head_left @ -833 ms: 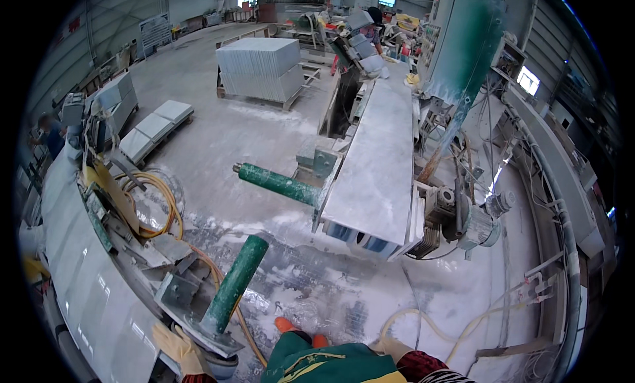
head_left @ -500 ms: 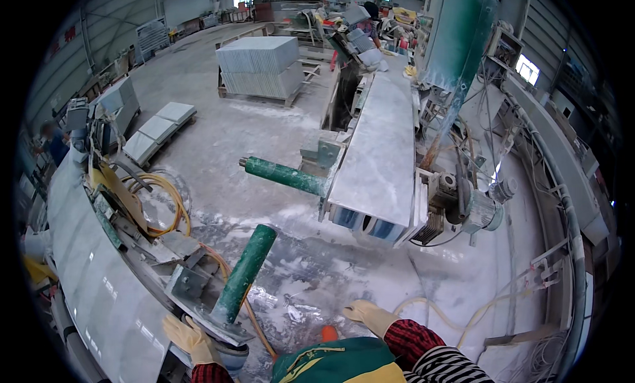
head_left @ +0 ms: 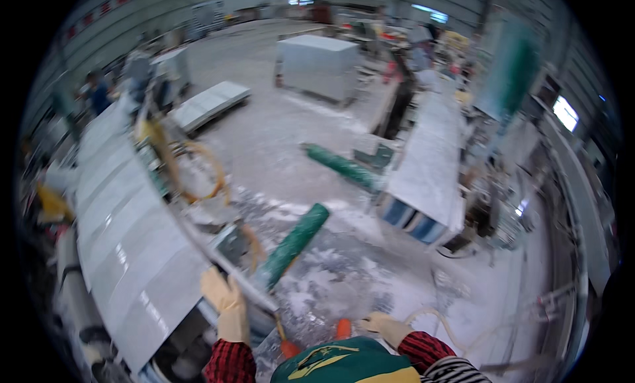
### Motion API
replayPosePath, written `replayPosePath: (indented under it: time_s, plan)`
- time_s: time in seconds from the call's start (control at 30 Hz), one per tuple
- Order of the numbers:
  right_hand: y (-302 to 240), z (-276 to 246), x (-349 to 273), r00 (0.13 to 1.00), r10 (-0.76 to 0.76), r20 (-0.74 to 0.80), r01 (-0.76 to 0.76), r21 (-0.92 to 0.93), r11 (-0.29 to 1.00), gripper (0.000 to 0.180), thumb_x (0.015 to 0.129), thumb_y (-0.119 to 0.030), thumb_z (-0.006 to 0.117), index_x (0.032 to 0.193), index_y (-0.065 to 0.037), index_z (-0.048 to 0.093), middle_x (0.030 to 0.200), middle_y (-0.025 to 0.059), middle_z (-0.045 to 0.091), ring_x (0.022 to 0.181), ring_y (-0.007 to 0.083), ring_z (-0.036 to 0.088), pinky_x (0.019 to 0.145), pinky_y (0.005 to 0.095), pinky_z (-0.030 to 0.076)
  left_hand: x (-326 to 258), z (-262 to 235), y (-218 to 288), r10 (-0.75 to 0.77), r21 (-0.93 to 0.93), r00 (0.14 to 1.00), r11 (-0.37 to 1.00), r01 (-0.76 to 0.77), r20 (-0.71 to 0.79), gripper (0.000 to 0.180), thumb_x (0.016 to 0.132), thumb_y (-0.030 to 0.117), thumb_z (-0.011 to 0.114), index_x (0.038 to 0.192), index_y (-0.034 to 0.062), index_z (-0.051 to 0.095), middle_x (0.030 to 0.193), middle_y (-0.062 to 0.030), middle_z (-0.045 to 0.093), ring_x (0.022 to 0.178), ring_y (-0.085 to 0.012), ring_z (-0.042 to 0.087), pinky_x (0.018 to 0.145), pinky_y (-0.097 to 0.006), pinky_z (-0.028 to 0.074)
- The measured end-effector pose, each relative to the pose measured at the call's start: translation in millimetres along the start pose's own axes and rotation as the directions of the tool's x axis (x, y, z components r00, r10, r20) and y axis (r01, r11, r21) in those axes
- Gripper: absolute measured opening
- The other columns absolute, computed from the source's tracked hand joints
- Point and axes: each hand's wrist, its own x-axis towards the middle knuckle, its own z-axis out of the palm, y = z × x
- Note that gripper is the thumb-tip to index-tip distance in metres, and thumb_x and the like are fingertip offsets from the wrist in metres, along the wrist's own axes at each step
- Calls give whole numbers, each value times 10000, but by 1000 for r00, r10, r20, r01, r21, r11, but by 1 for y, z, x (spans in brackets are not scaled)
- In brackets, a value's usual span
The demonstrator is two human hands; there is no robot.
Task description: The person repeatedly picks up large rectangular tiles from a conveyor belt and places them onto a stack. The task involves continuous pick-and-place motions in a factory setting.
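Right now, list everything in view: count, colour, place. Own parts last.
pale slabs: several, grey-white, along left line
green rollers: two, green, centre foreground and beyond
long bench: one, grey-white top, right of centre
large slab stack: one, pale grey, back centre
low slab stack: one, whitish, back left
coiled hose: one, yellow, beside left line
tall cylinder: one, green, upper right
co-worker: one, blue top, far left
far clutter: count unclear, blurred
boots: two, orange, bottom centre
apron: one, green and yellow, bottom centre
left hand: one, cream glove, at left line's edge
right hand: one, cream glove, bottom, right of centre
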Motion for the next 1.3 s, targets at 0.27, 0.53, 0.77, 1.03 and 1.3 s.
replayPosePath:
  time_s: [0.27, 0.53, 0.77, 1.03, 1.3]
  plan:
    - [-20, 47, -21, 984, 180, -8, -179, 50, 982, 546, 912, -544, 539, 1259, -178, 750, 1243, 180, 729, 1192, 382, 679, 1017, 472, 523, -39, -95, -108, -12, 111, 1000, 994, 14, -17, 713, 970, 406, 662, 1530, 11, 464, 1538, -276, 485, 1443, -452, 427, 1228, -575, 269]
    - [-91, 51, 4, 996, 4, -93, -6, -21, 1000, 499, 918, -528, 535, 1131, -138, 761, 1031, 221, 750, 1023, 403, 724, 908, 459, 536, -75, -167, -244, -258, 194, 950, 955, 223, 176, 761, 982, 436, 618, 1590, 43, 383, 1625, -284, 371, 1512, -464, 327, 1251, -548, 244]
    - [-210, -6, -6, 981, -189, -48, 186, -59, 981, 505, 960, -527, 536, 1183, -140, 770, 1119, 254, 731, 1110, 442, 684, 970, 472, 526, -69, -164, -229, -370, 305, 905, 904, 299, 210, 750, 1022, 476, 532, 1613, 51, 351, 1676, -234, 306, 1546, -447, 255, 1275, -540, 180]
    - [-324, -42, -14, 825, -555, -109, 566, 176, 806, 400, 1036, -408, 592, 1131, -66, 778, 1036, 207, 768, 921, 294, 756, 831, 349, 556, -59, -175, -220, -298, 248, 933, 937, 245, 203, 857, 946, 518, 628, 1609, 60, 336, 1659, -232, 318, 1525, -442, 284, 1260, -542, 203]
    - [-419, -46, -4, 117, -933, -340, 981, -110, 163, 205, 974, -196, 619, 1049, -5, 638, 889, 181, 648, 843, 411, 630, 753, 466, 506, -67, -185, -228, -372, 299, 883, 910, 286, 286, 1016, 891, 615, 665, 1639, 55, 266, 1687, -246, 253, 1558, -445, 207, 1268, -530, 180]
